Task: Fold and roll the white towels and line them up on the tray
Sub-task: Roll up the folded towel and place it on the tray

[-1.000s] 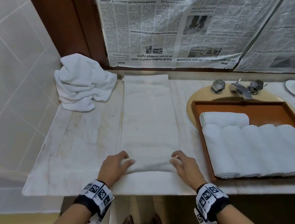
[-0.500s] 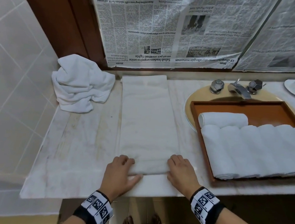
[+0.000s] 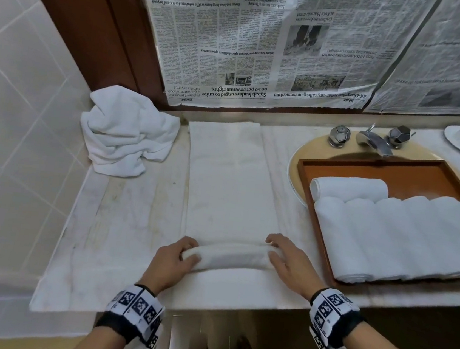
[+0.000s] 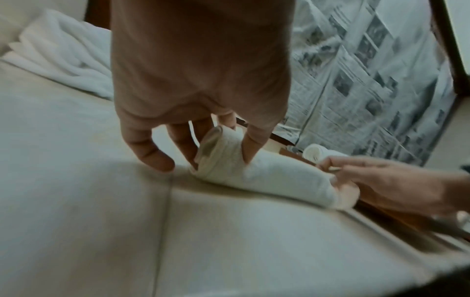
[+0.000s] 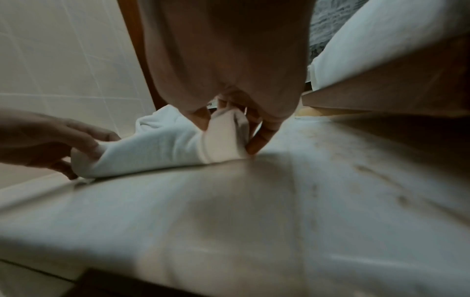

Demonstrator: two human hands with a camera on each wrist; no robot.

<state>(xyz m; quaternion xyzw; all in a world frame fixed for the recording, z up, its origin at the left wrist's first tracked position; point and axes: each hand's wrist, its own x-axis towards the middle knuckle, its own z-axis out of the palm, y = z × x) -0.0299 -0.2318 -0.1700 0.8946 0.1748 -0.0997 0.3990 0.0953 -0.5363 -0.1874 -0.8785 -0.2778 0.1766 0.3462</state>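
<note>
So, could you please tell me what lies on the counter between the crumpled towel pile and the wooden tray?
The folded towel being rolled lies flat between the crumpled pile and the tray, with bare counter either side; the head view shows it.

head: high above near edge, facing down and forward over the surface [image 3: 119, 227]
left wrist: low, close, facing far-right
right wrist: low, close, facing far-left
shared: half-rolled towel [image 3: 231, 256], both hands

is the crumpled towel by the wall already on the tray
No, the crumpled towel lies on the counter in the far left corner, well apart from the tray.
</note>
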